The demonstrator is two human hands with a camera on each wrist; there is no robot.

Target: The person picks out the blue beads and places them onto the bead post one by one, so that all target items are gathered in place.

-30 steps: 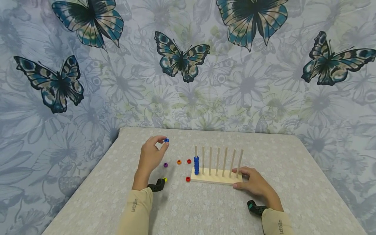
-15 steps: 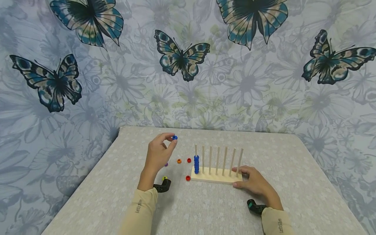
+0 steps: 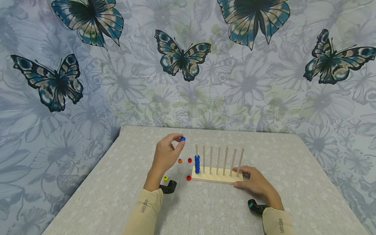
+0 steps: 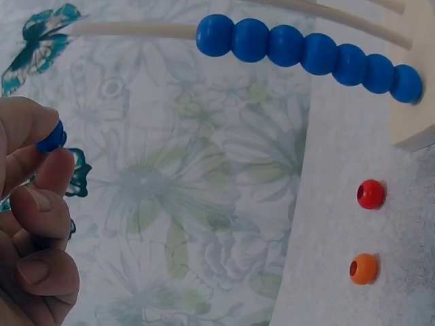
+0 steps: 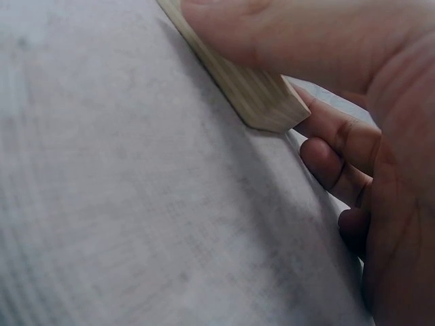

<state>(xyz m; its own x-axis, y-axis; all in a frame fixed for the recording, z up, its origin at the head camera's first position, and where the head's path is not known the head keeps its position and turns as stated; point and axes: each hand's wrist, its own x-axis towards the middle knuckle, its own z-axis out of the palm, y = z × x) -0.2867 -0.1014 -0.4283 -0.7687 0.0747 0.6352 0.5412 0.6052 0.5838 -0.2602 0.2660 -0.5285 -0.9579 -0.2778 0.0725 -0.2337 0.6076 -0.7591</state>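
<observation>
Between thumb and fingertips, my left hand (image 3: 166,154) pinches a blue bead (image 3: 182,138). It is in the air, a little left of the leftmost peg's top. That peg carries a stack of several blue beads (image 4: 285,46), and its bare upper end (image 4: 136,29) sticks out above them. The other pegs (image 3: 218,160) on the wooden base (image 3: 216,177) hold no beads. At the base's right end, my right hand (image 3: 255,181) grips the wood, thumb on the near side and fingers behind. In the right wrist view the base's corner (image 5: 272,109) shows between thumb and fingers.
Loose beads lie on the cloth-covered table (image 3: 223,209) left of the base: two red beads, one farther back (image 3: 189,160) and one nearer (image 3: 188,178), an orange bead (image 3: 180,161) and a yellow bead (image 3: 165,178). A butterfly-patterned backdrop (image 3: 188,104) stands behind the table.
My left hand has moved right with the blue bead, closer to the leftmost peg. The purple bead seen earlier is now hidden behind that hand. My right hand has stayed on the base.
</observation>
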